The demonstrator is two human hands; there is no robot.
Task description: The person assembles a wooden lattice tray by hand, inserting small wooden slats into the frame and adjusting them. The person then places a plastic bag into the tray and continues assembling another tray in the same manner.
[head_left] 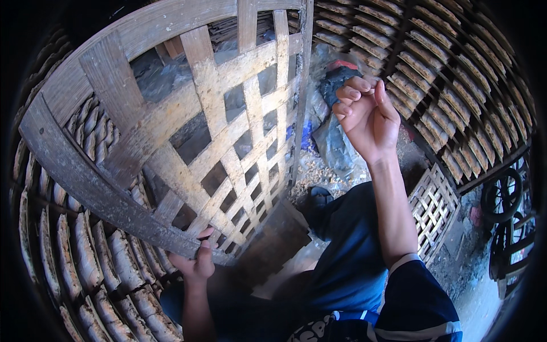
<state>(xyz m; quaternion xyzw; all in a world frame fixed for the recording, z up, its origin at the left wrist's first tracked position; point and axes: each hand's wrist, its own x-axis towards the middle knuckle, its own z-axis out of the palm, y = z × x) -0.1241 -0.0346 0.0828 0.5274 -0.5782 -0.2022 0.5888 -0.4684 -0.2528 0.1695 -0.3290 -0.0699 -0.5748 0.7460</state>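
A large wooden lattice panel (208, 97) of woven flat strips in a frame stands tilted on my left. My left hand (195, 263) grips the near lower rail (108, 181) of that frame, with fingers through to the lattice side and the thumb outside. To the right of the panel, my right hand (367, 122) is raised, palm toward me. Its fingers are curled and the thumb meets the index fingertip; whether something small is pinched there cannot be made out.
Racks of curved, rough-edged tile-like pieces (424, 80) rise at the far right, with more (122, 265) at the left. A smaller woven lattice (432, 211) leans right of my forearm. Plastic sheeting (336, 145) and scraps lie on the floor. Black tyres (501, 196) stand far right.
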